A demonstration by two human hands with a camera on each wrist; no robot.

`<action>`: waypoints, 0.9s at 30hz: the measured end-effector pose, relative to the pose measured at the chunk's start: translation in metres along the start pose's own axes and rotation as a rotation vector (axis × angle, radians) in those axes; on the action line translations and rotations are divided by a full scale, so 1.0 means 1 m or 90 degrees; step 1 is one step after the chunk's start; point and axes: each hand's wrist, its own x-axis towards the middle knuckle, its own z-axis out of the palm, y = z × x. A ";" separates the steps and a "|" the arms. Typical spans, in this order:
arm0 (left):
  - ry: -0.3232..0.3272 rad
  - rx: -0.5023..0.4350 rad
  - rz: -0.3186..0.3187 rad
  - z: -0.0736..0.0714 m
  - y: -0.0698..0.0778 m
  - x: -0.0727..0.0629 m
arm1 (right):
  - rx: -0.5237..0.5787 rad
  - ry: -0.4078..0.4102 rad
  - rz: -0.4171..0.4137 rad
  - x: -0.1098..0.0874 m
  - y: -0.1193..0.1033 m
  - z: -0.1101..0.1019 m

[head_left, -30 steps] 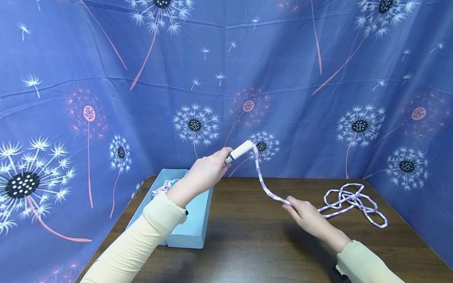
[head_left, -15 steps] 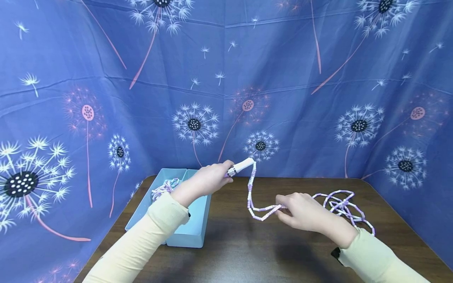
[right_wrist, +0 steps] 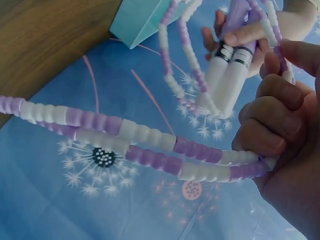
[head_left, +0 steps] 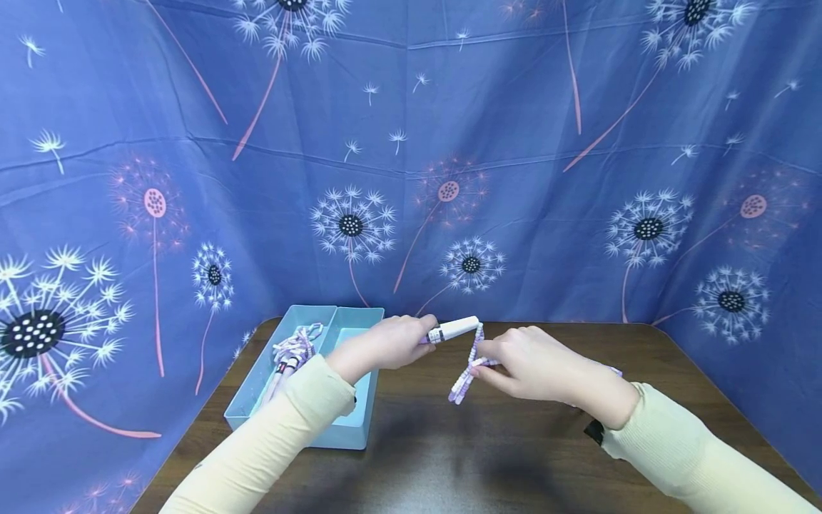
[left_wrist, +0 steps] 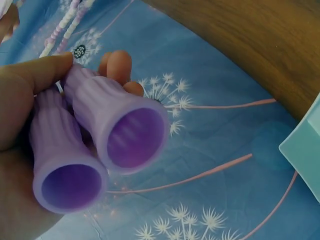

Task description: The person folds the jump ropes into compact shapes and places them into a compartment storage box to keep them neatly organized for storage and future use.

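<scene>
My left hand [head_left: 394,344] grips the two handles of a beaded jump rope side by side. In the left wrist view their purple flared ends [left_wrist: 137,135] face the camera; the white halves [head_left: 457,328] stick out to the right in the head view. From the handle tips the purple-and-white beaded cord [right_wrist: 155,160] runs doubled into my right hand [head_left: 536,365], whose curled fingers [right_wrist: 267,112] hold it close to the handles. A loop of cord [head_left: 459,391] hangs just left of the right fingers. Most of the remaining cord is hidden behind the right hand and forearm.
A light blue two-compartment bin [head_left: 367,428] stands on the left of the dark wooden table [head_left: 514,442]. Its left compartment holds another beaded jump rope [head_left: 297,348] with handles. A blue dandelion-print cloth [head_left: 411,143] hangs behind and along the sides.
My right hand has moved left and gathered the cord into a doubled bundle near the handles. The left hand has lowered, levelling the handles. The cord pile at right has been drawn in.
</scene>
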 end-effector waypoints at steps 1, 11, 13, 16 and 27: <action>-0.011 -0.007 0.003 0.000 0.000 0.000 | -0.004 0.002 -0.006 0.002 0.000 0.000; -0.104 -0.065 -0.002 -0.001 0.006 0.000 | -0.031 -0.037 0.017 0.017 0.000 0.001; -0.111 -0.060 0.000 0.000 0.007 0.000 | -0.037 -0.042 0.021 0.020 0.001 0.002; -0.111 -0.033 0.011 0.002 0.011 0.001 | -0.043 -0.041 0.028 0.023 0.002 0.003; -0.085 -0.022 0.040 0.004 0.021 0.001 | -0.020 -0.030 0.037 0.029 0.000 -0.005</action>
